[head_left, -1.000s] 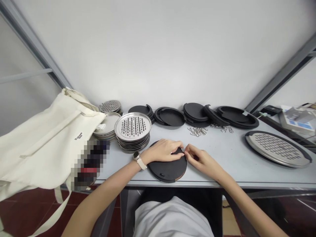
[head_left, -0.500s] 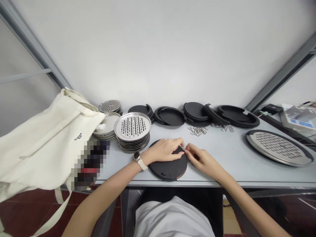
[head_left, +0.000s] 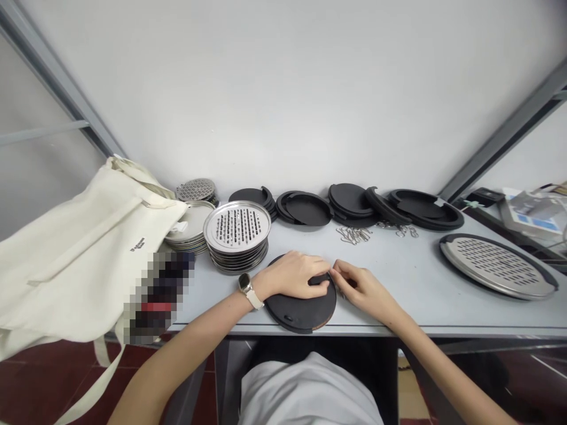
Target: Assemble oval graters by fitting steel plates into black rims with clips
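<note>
A round black disc, with a small slot near its front and a brownish strip along its front right rim, lies flat at the table's near edge. Across its top rests my left hand, wearing a watch; its bent fingers and thumb grip the disc near the right rim. My right hand meets the left fingertips at that rim, thumb and forefinger pinched together. Whatever small piece sits between those fingertips is too hidden to name. Close behind the left hand is a stack of perforated metal grater discs.
Black round covers line the wall, with loose metal clips before them. On the right lies a large black-rimmed grater disc. A cream bag hangs over the left end beside plain metal discs. Grey posts flank the table.
The disc has turned slightly under my left hand, its slot shifting left and toward me. My left thumb has curled in more. The right hand keeps its pinch at the rim.
</note>
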Demonstrator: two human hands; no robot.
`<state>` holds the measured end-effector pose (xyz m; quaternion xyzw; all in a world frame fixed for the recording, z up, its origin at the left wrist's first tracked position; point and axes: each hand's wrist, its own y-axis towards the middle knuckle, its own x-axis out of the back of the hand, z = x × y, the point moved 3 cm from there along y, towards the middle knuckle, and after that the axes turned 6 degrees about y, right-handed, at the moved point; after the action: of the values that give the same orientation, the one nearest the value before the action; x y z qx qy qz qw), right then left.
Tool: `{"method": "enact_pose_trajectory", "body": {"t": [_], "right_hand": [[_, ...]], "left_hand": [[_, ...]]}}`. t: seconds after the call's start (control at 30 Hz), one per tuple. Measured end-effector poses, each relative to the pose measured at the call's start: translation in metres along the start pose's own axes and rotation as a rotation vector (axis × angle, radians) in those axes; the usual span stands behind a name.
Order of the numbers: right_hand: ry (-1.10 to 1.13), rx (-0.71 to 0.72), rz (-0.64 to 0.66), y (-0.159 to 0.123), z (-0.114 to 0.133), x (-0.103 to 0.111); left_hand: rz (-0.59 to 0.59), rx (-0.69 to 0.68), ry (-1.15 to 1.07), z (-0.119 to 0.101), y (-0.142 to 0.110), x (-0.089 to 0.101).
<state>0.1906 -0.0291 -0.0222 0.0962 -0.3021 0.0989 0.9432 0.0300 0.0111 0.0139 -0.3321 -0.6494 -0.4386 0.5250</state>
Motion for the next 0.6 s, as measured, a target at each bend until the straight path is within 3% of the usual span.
{"method": "enact_pose_trajectory", "body": {"t": [0.13,0.6], "right_hand": [[-0.027,-0.048,-0.097,0.003,0.0024,-0.0043],[-0.025,-0.009,-0.065,0.005,0.0026,-0.0044]], "left_hand": [[-0.003,-0.009,-0.005,0.0003,0.0009,-0.0024],[0.014,-0.02,-0.018,0.0007,0.0013,-0.0034]]}}
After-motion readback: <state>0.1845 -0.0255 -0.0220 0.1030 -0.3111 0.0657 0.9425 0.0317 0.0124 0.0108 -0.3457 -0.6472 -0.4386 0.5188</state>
